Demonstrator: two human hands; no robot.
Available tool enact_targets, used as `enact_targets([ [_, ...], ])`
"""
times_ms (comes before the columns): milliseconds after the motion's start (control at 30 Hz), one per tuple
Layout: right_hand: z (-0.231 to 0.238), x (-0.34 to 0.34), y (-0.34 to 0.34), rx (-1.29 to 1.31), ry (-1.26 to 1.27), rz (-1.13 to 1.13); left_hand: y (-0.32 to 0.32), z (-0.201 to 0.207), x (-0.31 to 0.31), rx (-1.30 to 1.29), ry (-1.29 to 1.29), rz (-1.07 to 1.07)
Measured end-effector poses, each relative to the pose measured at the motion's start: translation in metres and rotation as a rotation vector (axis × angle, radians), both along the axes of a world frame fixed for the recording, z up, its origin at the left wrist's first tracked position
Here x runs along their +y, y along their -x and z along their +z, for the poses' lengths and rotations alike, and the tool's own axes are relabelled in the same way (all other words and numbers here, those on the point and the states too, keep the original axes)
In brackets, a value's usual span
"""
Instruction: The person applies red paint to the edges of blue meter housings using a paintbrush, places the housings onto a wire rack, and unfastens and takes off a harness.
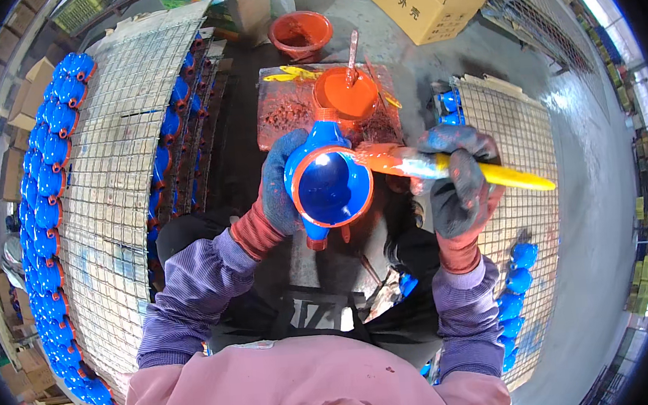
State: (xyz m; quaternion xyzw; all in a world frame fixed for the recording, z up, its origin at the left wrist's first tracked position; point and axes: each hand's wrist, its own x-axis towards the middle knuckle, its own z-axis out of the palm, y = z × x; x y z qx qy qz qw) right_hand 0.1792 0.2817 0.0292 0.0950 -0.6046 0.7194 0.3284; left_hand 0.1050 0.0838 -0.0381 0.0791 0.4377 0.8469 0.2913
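Observation:
My left hand [283,187], in a dark grey glove with a red cuff, grips the left side of a blue water meter housing [332,190]. The housing's round opening faces up at me. Orange-red paint covers its rim and both pipe ends, one pointing away and one toward me. In my right hand [463,184], gloved the same way, is a paintbrush [518,177] with a yellow handle. Its paint-loaded bristles touch the right side of the rim. Just beyond the housing stands a tub of orange paint [346,98] with a paint-smeared stick in it.
The tub stands on a paint-crusted board [275,119] beside yellow-handled tools [289,73]. Behind it is a red basin [302,37], with a cardboard box [426,0] farther right. Mesh-topped racks flank me; blue housings line the left rack [117,142] and the right rack [546,223].

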Motion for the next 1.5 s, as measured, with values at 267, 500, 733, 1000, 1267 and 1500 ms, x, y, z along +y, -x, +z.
enact_targets([
  [267, -0.006, -0.018, 0.004, -0.081, -0.062, 0.0, 0.007, -0.013, -0.008, 0.674, 0.158, 0.197],
  [500, -0.02, -0.031, 0.001, -0.092, 0.0, -0.148, 0.022, -0.021, -0.011, 0.25, -0.48, 0.163],
  [733, -0.024, -0.031, -0.002, -0.082, -0.812, -0.514, 0.055, 0.031, -0.014, -0.287, -0.641, -0.006],
  [1000, -0.018, -0.089, -0.006, -0.078, -0.035, -0.145, 0.065, 0.01, -0.018, 0.054, -0.328, 0.166],
  [1267, -0.005, -0.113, -0.014, -0.001, -0.797, -0.457, 0.068, 0.024, -0.022, -0.228, -0.698, 0.127],
  [1500, -0.031, -0.077, -0.056, -0.029, -0.594, -0.409, 0.059, 0.063, -0.105, 0.475, -0.45, 0.375],
])
